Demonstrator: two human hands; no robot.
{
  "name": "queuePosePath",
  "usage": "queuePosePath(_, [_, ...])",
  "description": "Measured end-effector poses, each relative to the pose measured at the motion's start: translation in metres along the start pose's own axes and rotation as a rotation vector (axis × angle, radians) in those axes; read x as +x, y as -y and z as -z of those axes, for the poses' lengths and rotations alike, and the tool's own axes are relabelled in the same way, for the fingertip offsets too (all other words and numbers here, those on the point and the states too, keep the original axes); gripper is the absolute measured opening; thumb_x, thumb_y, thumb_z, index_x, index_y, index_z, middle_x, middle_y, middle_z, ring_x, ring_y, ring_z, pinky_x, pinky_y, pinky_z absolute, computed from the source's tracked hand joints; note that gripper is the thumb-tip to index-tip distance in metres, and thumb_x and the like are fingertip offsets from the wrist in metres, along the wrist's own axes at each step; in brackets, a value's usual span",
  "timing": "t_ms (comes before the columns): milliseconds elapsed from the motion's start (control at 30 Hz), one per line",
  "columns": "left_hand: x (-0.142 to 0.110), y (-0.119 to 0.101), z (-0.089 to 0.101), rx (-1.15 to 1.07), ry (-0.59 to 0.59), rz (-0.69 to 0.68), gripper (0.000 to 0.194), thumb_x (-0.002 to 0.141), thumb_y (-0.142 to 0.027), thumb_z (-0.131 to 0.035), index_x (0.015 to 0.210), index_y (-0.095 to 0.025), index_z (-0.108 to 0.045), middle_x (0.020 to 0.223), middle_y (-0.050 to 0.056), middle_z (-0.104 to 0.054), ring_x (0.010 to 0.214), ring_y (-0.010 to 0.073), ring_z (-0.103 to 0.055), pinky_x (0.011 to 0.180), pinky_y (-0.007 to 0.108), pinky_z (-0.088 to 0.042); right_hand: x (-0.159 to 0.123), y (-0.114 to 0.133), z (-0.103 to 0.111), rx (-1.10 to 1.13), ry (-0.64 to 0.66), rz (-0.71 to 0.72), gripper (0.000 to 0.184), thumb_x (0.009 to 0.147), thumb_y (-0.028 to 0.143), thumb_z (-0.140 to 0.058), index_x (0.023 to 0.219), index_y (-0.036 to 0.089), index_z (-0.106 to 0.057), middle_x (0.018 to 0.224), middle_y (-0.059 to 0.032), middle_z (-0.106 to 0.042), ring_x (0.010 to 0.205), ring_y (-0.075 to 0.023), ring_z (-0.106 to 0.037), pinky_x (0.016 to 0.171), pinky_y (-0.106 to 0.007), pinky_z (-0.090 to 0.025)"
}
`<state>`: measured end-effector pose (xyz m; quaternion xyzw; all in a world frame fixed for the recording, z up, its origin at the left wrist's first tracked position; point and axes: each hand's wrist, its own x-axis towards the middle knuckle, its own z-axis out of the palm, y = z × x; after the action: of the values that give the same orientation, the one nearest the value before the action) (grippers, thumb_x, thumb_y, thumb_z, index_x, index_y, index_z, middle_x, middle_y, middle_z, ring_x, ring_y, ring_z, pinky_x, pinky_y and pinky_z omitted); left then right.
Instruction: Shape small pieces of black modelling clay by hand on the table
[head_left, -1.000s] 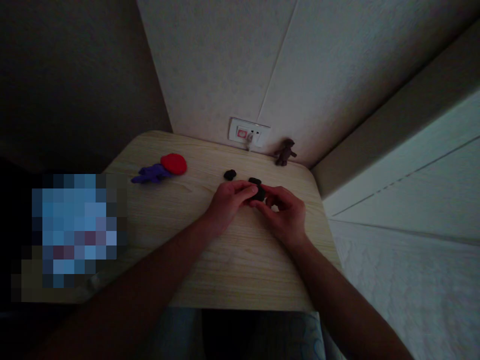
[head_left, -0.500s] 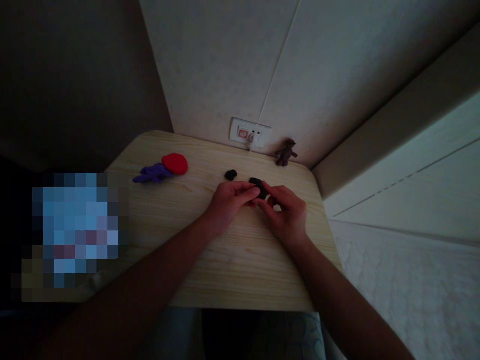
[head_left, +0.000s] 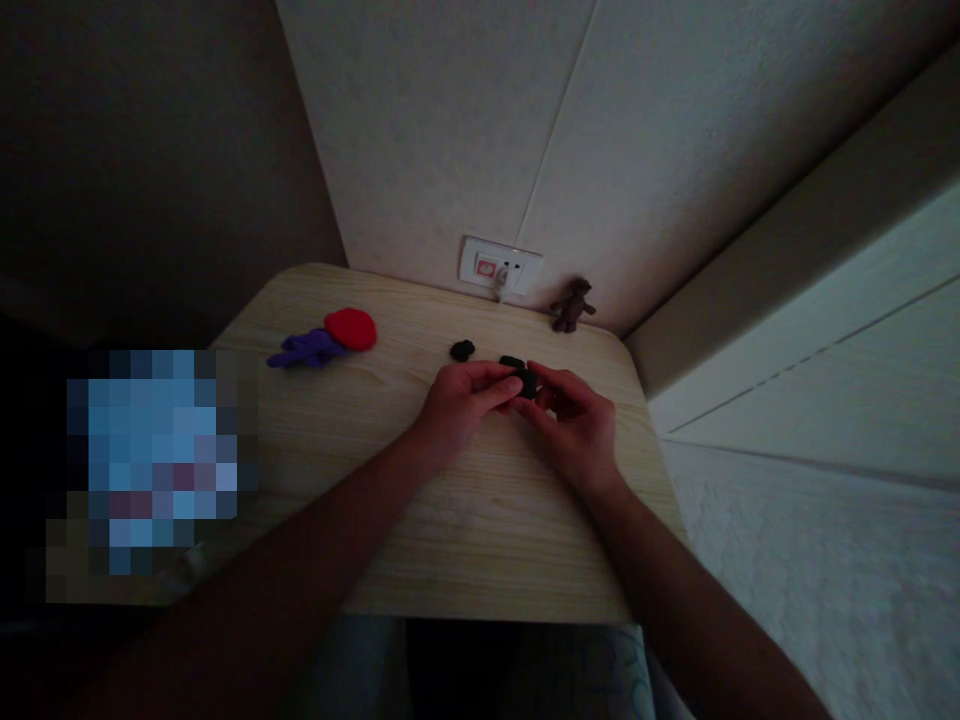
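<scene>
Between the fingertips of both hands is a black lump of modelling clay (head_left: 529,384). My left hand (head_left: 466,402) pinches it from the left, thumb on top. From the right, the thumb and fingers of my right hand (head_left: 576,418) close on it. Just behind the fingers shows a second dark piece (head_left: 512,361); whether it joins the held lump I cannot tell. A smaller black clay lump (head_left: 462,350) lies on the table beyond my left hand.
On the wooden table (head_left: 420,540), a red clay disc (head_left: 351,329) touches a purple clay lump (head_left: 307,348) at the left. A small brown figure (head_left: 574,306) stands at the back right, near a wall socket (head_left: 500,266) with a plug. A blurred-out patch (head_left: 150,450) covers the left.
My right fingers have shifted slightly around the black lump, and a little more of it shows. The left hand has hardly moved; the other things stay in place.
</scene>
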<state>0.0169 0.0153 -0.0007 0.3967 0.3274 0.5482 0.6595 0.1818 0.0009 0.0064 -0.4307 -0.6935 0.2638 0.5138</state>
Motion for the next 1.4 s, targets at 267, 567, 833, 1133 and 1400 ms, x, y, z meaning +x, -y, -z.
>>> queuePosePath(267, [0.000, 0.001, 0.001, 0.023, 0.016, -0.020, 0.022, 0.072, -0.033, -0.084, 0.087, -0.016, -0.081, 0.078, 0.005, -0.075, 0.069, 0.0135, -0.060, 0.068, 0.029, -0.044, 0.003, -0.001, -0.002, 0.132, -0.003, -0.125, 0.034, 0.074, 0.023, -0.088, 0.107, 0.029, -0.081, 0.094, -0.0025, -0.070, 0.069, -0.0117, -0.057, 0.060, -0.028, -0.049])
queuePosePath(567, [0.000, 0.001, 0.002, 0.027, 0.039, 0.001, 0.020, 0.073, -0.035, -0.083, 0.082, -0.017, -0.080, 0.075, 0.003, -0.071, 0.068, 0.0129, -0.057, 0.067, 0.028, -0.042, 0.000, 0.000, 0.001, -0.006, 0.053, -0.006, 0.043, 0.082, 0.032, -0.083, 0.124, 0.029, -0.074, 0.092, -0.0022, -0.066, 0.069, -0.0114, -0.056, 0.063, -0.028, -0.050])
queuePosePath(833, [0.000, 0.000, 0.001, 0.081, 0.046, 0.012, 0.019, 0.074, -0.034, -0.081, 0.084, -0.018, -0.080, 0.074, 0.002, -0.070, 0.068, 0.0139, -0.056, 0.067, 0.029, -0.042, -0.002, 0.000, 0.001, -0.060, 0.027, 0.010, 0.037, 0.080, 0.034, -0.084, 0.116, 0.025, -0.074, 0.085, -0.0005, -0.065, 0.062, -0.0100, -0.054, 0.059, -0.027, -0.050])
queuePosePath(1133, [-0.001, 0.001, 0.003, 0.113, 0.071, -0.004, 0.015, 0.077, -0.032, -0.078, 0.082, -0.018, -0.079, 0.074, 0.002, -0.069, 0.073, 0.0152, -0.059, 0.070, 0.029, -0.043, 0.001, 0.008, 0.004, -0.178, 0.040, 0.150, 0.032, 0.081, 0.032, -0.084, 0.110, 0.023, -0.076, 0.073, 0.0020, -0.064, 0.059, -0.0104, -0.053, 0.063, -0.029, -0.051])
queuePosePath(1400, [-0.001, -0.001, 0.001, 0.088, 0.045, 0.026, 0.013, 0.075, -0.030, -0.078, 0.079, -0.018, -0.079, 0.078, 0.003, -0.072, 0.075, 0.0161, -0.062, 0.074, 0.030, -0.047, -0.001, 0.007, 0.003, -0.201, 0.079, 0.212, 0.040, 0.085, 0.029, -0.080, 0.124, 0.026, -0.072, 0.085, -0.0005, -0.067, 0.061, -0.0103, -0.056, 0.063, -0.028, -0.053])
